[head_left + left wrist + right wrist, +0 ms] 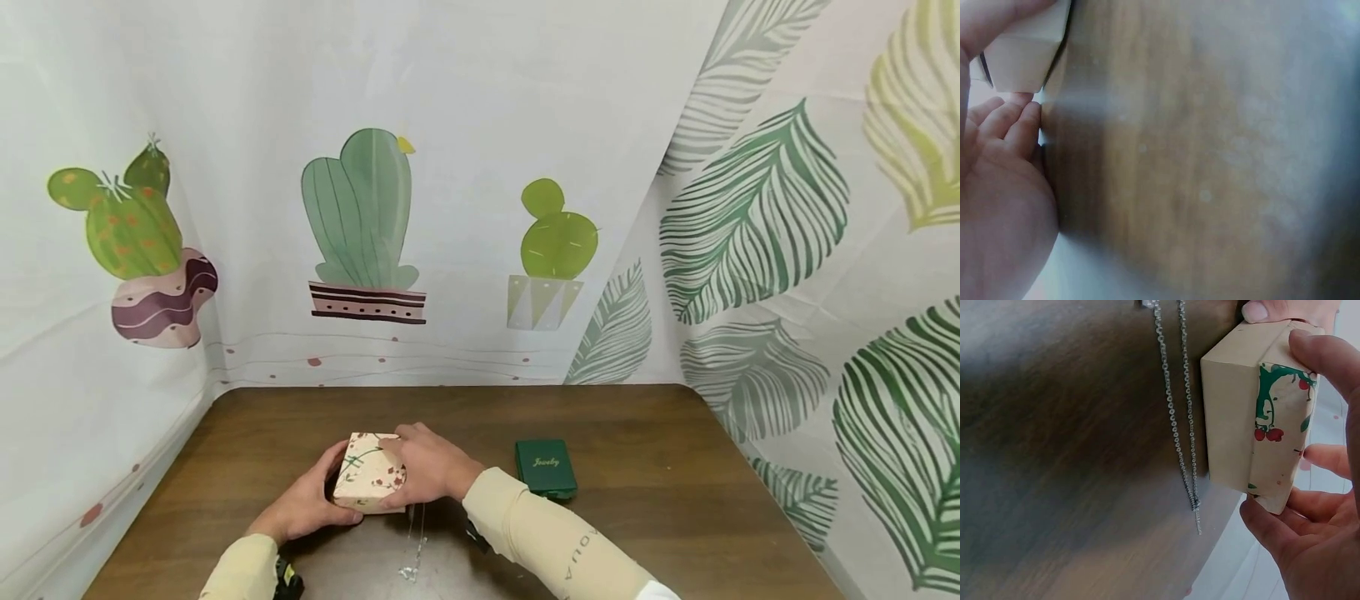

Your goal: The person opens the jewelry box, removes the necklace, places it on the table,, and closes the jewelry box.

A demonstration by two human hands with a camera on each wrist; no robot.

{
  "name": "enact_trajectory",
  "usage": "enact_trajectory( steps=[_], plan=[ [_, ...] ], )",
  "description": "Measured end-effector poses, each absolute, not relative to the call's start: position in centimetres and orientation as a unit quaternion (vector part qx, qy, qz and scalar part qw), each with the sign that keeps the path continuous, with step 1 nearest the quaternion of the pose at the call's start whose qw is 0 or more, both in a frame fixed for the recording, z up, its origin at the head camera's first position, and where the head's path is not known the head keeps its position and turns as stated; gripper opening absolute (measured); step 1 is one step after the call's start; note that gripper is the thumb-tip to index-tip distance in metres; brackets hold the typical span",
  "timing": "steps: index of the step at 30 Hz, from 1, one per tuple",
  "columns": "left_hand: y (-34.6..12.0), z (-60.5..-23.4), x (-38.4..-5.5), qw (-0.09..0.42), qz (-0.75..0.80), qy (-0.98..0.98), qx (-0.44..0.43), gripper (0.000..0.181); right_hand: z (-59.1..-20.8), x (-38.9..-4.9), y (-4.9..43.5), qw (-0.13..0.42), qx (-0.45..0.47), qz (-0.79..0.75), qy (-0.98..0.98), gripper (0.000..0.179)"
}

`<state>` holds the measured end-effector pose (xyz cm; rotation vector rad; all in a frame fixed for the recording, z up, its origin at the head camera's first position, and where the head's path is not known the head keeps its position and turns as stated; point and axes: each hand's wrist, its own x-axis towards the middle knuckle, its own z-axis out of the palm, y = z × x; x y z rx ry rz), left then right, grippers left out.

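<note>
Both forearms reach in from the near edge, beige sleeves (566, 533) to the wrists. Left hand (309, 502) cups the left side of a small floral box (366, 475), thumb at the near lower corner, fingers round toward the far side. Right hand (433, 468) comes across from the right, wrist bent inward, gripping the same box between thumb on the near face and fingers at the far side. Box sits left of centre at the surface (645, 533), its printed lid (red cherries, green branch) over a plain cream base; contents hidden. Just beside it, on the near side, a silver chain (1172, 419) lies in two strands, a glittering cluster at the end nearer the person. Green case (545, 465), gold lettering "Jewelry", lies apart, beyond the right forearm; looks closed, inside not visible.
</note>
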<state>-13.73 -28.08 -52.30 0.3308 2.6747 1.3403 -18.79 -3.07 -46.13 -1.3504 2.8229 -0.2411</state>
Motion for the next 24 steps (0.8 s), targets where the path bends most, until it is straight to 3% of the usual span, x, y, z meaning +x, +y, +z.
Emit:
enact_trajectory(
  steps=[24],
  plan=[
    [-27.84, -52.13, -13.38, 0.058, 0.451, 0.883, 0.113, 0.122, -46.05, -18.78, -3.66, 0.002, -0.438, -0.04, 0.898, 0.08]
  ],
)
